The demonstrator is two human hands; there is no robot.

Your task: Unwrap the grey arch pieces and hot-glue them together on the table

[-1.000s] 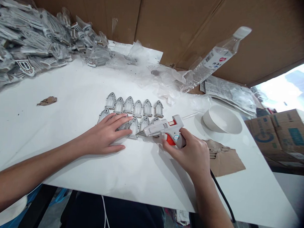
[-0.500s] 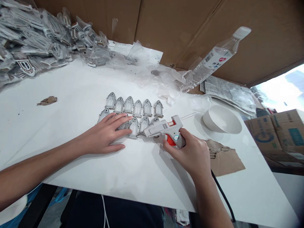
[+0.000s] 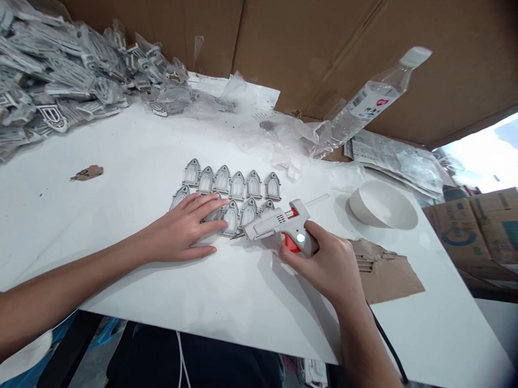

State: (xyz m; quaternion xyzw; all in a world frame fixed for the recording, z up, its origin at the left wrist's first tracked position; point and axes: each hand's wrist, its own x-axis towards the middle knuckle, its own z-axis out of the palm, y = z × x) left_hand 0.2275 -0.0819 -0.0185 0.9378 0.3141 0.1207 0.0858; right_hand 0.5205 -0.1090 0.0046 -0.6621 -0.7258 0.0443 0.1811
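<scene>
Brown cardboard (image 3: 298,42) rises behind a white bench (image 3: 137,153), with boxes (image 3: 478,230) off past its right side. Near the middle of the bench, arched pieces (image 3: 238,185) lie in two rows. Over the front row the left hand (image 3: 196,226) rests palm down, fingers spread; whether it pinches anything underneath, I cannot tell. The right hand (image 3: 328,261) is closed around the handle of a glue gun (image 3: 269,222), near the red trigger (image 3: 290,242), and the nozzle (image 3: 237,236) points left along the lower edge of the front row (touching or not, it is too small to say).

As I judge it, the gun is light and stiff, best held by that handle, with the nozzle treated as hot. The pieces look thin, stiff and easily nudged out of line; I would take them by their outer edges.

A thin glue stick (image 3: 318,199) juts from the gun's back towards a white bowl (image 3: 362,210). Torn cardboard (image 3: 394,281) lies just beside the right wrist, and a black cord (image 3: 387,340) (probably the gun's) trails by the forearm, where it could snag. Crumpled plastic (image 3: 292,138) and a bottle (image 3: 375,99) occupy the back; bagged pieces (image 3: 63,62) crowd the far left.
</scene>
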